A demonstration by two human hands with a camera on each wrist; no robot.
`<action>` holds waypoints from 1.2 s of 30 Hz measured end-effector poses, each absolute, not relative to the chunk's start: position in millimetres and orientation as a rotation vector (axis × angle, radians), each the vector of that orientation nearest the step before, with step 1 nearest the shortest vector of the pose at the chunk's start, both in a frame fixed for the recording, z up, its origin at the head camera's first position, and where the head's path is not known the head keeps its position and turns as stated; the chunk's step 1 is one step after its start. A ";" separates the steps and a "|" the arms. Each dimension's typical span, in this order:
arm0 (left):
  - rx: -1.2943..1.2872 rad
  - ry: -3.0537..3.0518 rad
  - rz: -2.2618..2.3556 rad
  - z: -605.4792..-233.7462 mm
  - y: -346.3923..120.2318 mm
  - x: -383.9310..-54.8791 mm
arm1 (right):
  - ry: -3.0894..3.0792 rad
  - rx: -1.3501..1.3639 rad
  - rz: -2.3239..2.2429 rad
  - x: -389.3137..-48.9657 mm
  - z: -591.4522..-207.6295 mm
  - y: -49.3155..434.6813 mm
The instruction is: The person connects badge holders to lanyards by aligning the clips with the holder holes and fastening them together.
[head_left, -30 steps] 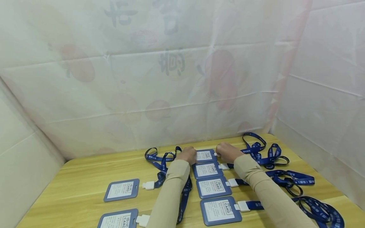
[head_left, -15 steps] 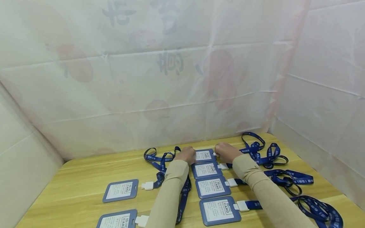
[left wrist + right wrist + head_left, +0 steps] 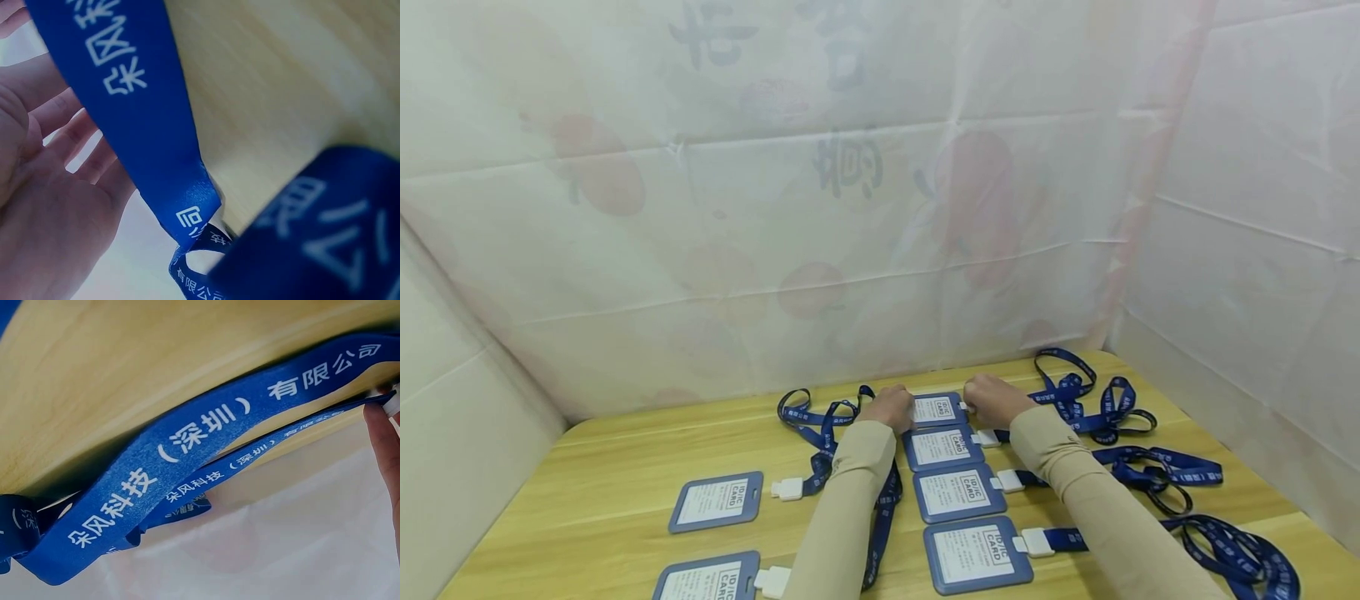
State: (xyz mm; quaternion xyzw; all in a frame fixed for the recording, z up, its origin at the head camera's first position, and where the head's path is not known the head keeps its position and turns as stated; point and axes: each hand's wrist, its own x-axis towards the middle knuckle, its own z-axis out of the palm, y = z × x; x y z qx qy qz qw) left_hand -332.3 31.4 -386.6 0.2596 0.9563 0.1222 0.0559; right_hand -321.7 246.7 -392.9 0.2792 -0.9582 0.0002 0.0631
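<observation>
At the far end of a column of blue-framed ID card holders, the farthest ID card holder (image 3: 936, 409) lies flat between both hands. My left hand (image 3: 889, 408) is at its left edge, fingers bent and holding that edge; the fingertips are hidden in the head view. A blue lanyard (image 3: 134, 119) crosses in front of this hand in the left wrist view. My right hand (image 3: 996, 400) pinches the white clip (image 3: 966, 407) at the holder's right end. From that clip a blue lanyard with white lettering (image 3: 187, 434) runs off in the right wrist view.
Nearer holders in the column are a second (image 3: 943, 447), a third (image 3: 959, 492) and a fourth (image 3: 977, 554), their lanyards heaped at right. Two more holders, one at left (image 3: 716, 502) and one in front (image 3: 707, 579), lie on the wooden table (image 3: 602, 483). A pale cloth wall (image 3: 737, 250) stands behind.
The head view has shifted very slightly. Both hands stay at the farthest ID card holder, with no clear movement of the holder or lanyards.
</observation>
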 end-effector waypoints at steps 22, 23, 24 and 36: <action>0.793 2.898 0.385 -390.6 32.5 -336.0 | -2.881 0.838 0.002 -321.7 -394.5 247.2; 0.790 2.898 0.386 -391.0 32.8 -336.2 | -2.881 0.839 0.005 -321.7 -394.5 247.2; 0.789 2.897 0.386 -391.2 33.0 -336.4 | -2.882 0.838 0.006 -321.7 -394.4 247.1; 0.792 2.892 0.369 -384.8 31.7 -329.8 | -2.896 0.815 -0.009 -321.8 -395.1 247.9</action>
